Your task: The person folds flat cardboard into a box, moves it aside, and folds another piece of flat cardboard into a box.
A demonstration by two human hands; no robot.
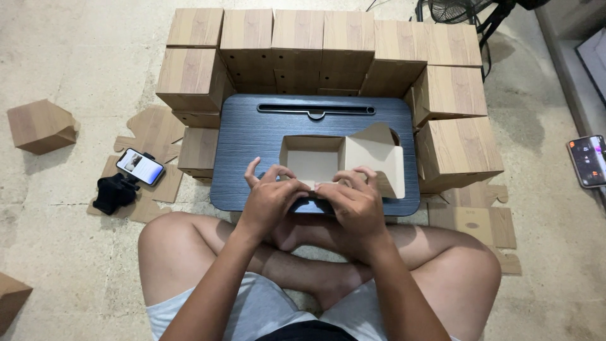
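Observation:
An open, half-folded cardboard box with a plain brown inside lies on a dark lap desk in front of me. Its lid flap stands up on the right side. My left hand and my right hand both pinch the box's near wall, with fingertips meeting at the near edge. I sit cross-legged on the floor behind the desk.
Several finished wood-grain boxes are stacked around the desk's far and side edges. One lies apart at left. Flat cardboard blanks lie on the floor. A phone sits at left, another at right. A fan base stands behind.

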